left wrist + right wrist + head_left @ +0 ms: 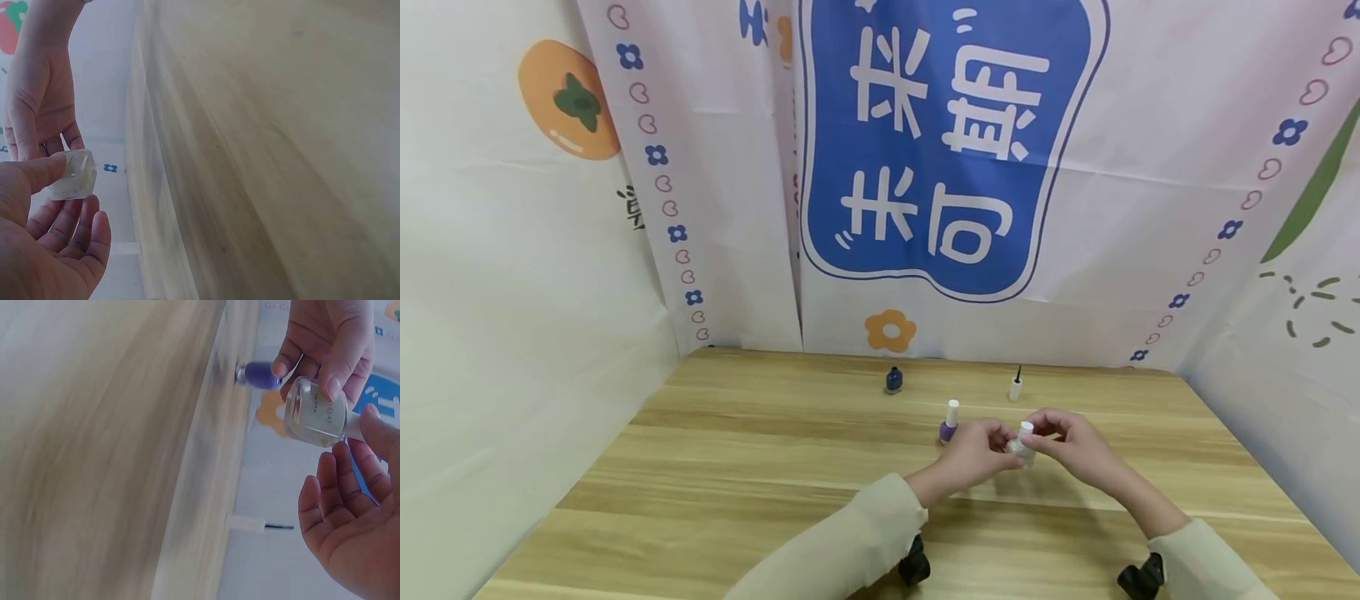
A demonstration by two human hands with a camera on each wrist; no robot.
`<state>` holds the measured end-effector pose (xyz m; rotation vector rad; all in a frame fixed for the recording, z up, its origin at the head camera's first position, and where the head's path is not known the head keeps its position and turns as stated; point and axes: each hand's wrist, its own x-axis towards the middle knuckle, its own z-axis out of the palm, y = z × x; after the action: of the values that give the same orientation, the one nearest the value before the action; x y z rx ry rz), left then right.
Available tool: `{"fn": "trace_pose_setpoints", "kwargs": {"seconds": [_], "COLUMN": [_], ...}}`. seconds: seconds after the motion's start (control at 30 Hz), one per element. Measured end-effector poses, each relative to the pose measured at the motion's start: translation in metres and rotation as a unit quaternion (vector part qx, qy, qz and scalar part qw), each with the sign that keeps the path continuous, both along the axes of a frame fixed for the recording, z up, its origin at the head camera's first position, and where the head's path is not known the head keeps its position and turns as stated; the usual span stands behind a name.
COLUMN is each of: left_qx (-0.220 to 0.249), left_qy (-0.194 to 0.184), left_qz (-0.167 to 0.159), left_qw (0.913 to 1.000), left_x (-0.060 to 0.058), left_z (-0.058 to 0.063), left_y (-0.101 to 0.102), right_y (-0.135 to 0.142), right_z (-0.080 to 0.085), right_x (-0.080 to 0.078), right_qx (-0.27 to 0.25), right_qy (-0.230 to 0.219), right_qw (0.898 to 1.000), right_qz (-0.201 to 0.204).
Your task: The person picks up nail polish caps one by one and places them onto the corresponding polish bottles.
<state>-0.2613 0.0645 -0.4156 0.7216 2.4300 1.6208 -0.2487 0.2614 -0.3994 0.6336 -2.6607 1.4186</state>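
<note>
Above the table, my left hand (973, 454) grips the glass body of a nail polish bottle (315, 412) with clear or pale contents. My right hand (1078, 450) pinches its white cap (1026, 428) between thumb and fingers, and the cap sits on the bottle's neck. In the right wrist view the bottle lies sideways, with a printed label facing the camera. Just behind my left hand stands a purple nail polish bottle (948, 431) with a white cap. In the left wrist view my left thumb presses the bottle (78, 175) from one side.
Toward the back of the wooden table (737, 467) stands a dark blue nail polish bottle (893, 381) without its cap. A white cap (1016, 389) rests upright at the back right, its dark brush pointing up. A printed cloth (737, 208) hangs behind the table.
</note>
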Motion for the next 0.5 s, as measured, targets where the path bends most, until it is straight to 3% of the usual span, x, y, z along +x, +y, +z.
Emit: {"fn": "trace_pose_setpoints", "kwargs": {"seconds": [0.3,0.5], "left_qx": [-0.04,-0.048], "left_qy": [0.012,0.018], "left_qz": [0.031,0.026], "left_qw": [0.9986,0.9984], "left_x": [-0.01,-0.014], "left_z": [-0.004,-0.009], "left_y": [0.02,0.031], "right_y": [0.014,0.022], "right_z": [-0.005,-0.006], "right_x": [-0.007,-0.008], "right_qx": [0.003,0.013], "right_qy": [-0.013,-0.016], "right_qw": [1.0,1.0], "right_qz": [-0.009,-0.009]}}
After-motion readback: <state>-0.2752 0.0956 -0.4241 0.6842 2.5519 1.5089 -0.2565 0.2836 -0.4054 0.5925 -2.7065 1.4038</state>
